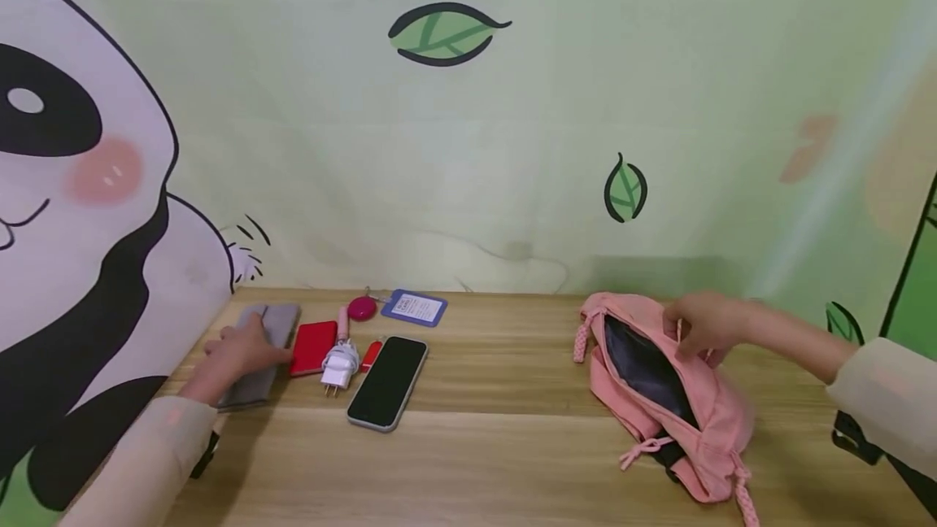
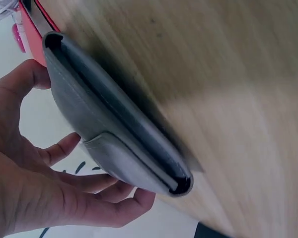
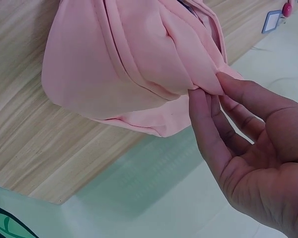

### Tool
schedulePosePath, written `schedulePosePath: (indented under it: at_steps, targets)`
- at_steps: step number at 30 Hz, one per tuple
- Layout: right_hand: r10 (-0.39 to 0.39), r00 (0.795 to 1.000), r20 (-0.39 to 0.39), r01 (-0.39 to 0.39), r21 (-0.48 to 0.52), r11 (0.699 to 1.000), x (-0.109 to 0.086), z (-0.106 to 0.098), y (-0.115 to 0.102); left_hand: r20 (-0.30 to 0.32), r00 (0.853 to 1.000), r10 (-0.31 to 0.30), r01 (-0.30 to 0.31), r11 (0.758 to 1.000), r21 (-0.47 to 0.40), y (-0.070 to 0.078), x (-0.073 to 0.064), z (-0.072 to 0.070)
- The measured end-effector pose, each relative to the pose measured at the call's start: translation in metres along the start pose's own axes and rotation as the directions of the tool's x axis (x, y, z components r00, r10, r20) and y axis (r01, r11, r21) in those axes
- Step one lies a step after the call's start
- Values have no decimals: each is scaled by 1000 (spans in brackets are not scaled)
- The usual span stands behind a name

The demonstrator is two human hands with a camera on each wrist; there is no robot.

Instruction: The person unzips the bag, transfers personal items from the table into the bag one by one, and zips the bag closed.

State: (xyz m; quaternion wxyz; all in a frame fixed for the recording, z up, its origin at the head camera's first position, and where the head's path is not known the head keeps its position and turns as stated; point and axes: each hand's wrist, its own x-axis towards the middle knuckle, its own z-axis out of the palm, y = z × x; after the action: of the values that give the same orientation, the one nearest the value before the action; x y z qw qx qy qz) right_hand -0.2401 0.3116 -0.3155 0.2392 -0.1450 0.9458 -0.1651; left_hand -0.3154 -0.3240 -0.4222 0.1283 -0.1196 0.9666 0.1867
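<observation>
Grey, smooth and folded, a case [image 2: 89,104] lies at the left end of the wooden worktop [image 1: 498,462]. Over it is the left hand [image 1: 241,350], its grip spanning the case, thumb at one edge and curled fingertips at another. At the right sits a pink bag [image 1: 713,405], its mouth gaping on a dark lining [image 1: 644,364]; the right hand [image 1: 706,324] is at its far right side, with the grip pinching a fold of the pink cloth between thumb and fingers.

Just right of the case is a red booklet [image 1: 313,348], then a white charger [image 1: 340,366] with its cable bundled, a small red item [image 1: 371,355] and a dark-screened phone [image 1: 388,383], which lies nearest. Farther back are a round magenta item [image 1: 362,308] and a blue-framed card holder [image 1: 415,307]. Behind the worktop, a pale green wall [image 1: 534,104] bears a panda print [image 1: 110,267] on the left.
</observation>
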Motion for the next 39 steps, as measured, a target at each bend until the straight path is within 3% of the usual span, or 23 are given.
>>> schedulePosePath:
  at_steps: [6,13,22,26,36,39]
  targets:
    - [-9,1000,-19,9,20,1000,-1,-2,-2,-129,985,119,-115,993,34,6,-10,-12]
    - [-20,1000,-23,20,17,1000,-3,-1,0,-141,961,236,-230,971,58,48,-42,-11]
    - [-39,999,-25,39,14,999,-4,-1,-1,-211,882,421,-388,904,179,89,-72,6]
    - [-49,998,-31,50,9,999,-3,-1,-3,-228,863,452,-412,888,202,98,-77,10]
    - [-49,998,-37,49,-1,999,-5,-2,-4,-226,842,490,-453,869,198,112,-87,17]
    - [-53,998,-39,53,1,999,-6,-1,-3,-229,829,511,-472,858,204,114,-90,19]
